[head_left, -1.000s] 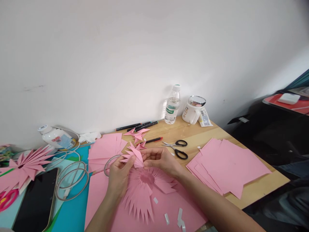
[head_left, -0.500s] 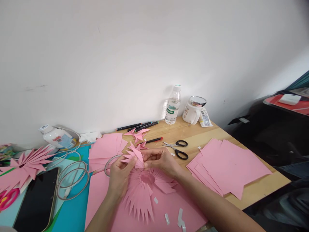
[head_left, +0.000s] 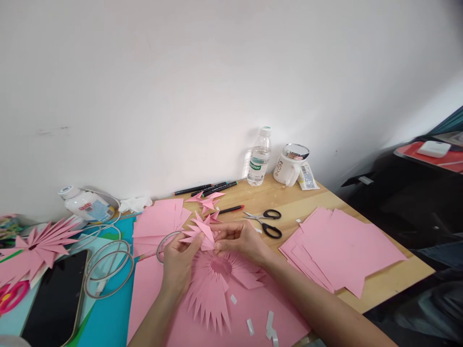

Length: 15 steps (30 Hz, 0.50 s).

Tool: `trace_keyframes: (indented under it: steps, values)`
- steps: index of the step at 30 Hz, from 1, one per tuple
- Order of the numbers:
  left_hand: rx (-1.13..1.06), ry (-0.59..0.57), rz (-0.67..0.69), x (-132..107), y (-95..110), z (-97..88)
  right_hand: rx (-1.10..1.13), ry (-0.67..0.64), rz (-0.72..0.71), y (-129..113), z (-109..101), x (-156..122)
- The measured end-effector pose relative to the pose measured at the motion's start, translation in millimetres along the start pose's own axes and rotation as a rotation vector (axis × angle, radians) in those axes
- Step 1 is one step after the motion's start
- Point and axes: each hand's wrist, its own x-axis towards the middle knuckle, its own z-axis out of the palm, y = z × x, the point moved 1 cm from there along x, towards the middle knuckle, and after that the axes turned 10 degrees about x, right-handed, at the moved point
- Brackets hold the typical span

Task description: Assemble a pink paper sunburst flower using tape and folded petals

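Observation:
Between my two hands is the upper end of a pink pleated paper fan [head_left: 210, 303], its pointed folds curving round a gathered centre. My left hand [head_left: 180, 260] pinches the spiky folds at the upper left, thumb on top. From the right, my right hand [head_left: 240, 243] holds the edge of the same folds between thumb and fingertips. Its lower pleats lie spread over a large pink sheet [head_left: 148, 294]. Small white strips [head_left: 250, 327] are scattered on that sheet. A roll of tape [head_left: 161, 250] lies partly hidden behind my left hand.
Black-handled scissors [head_left: 272, 224] and a red-tipped pen [head_left: 231, 209] lie beyond my hands. Pink sheets [head_left: 347, 246] are stacked at right. A water bottle [head_left: 259, 156] and a white mug [head_left: 286, 166] stand by the wall. A phone [head_left: 56, 299], coiled cable [head_left: 108, 274] and another paper fan [head_left: 39, 246] are at left.
Very little differs. My left thumb has shifted slightly to the left on the folds, and the held paper has tilted a bit. Both hands keep their grip.

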Motion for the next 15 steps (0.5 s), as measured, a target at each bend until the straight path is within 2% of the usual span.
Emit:
trace_keyframes:
  steps: [7,15]
  values:
    - [-0.015,0.011,-0.001,0.0,-2.3,-0.1,-0.084,0.053,0.0,4.0,-1.7,2.5]
    - [0.055,0.001,0.098,-1.2,2.7,-1.1,-0.118,0.05,0.012,6.1,-2.1,3.1]
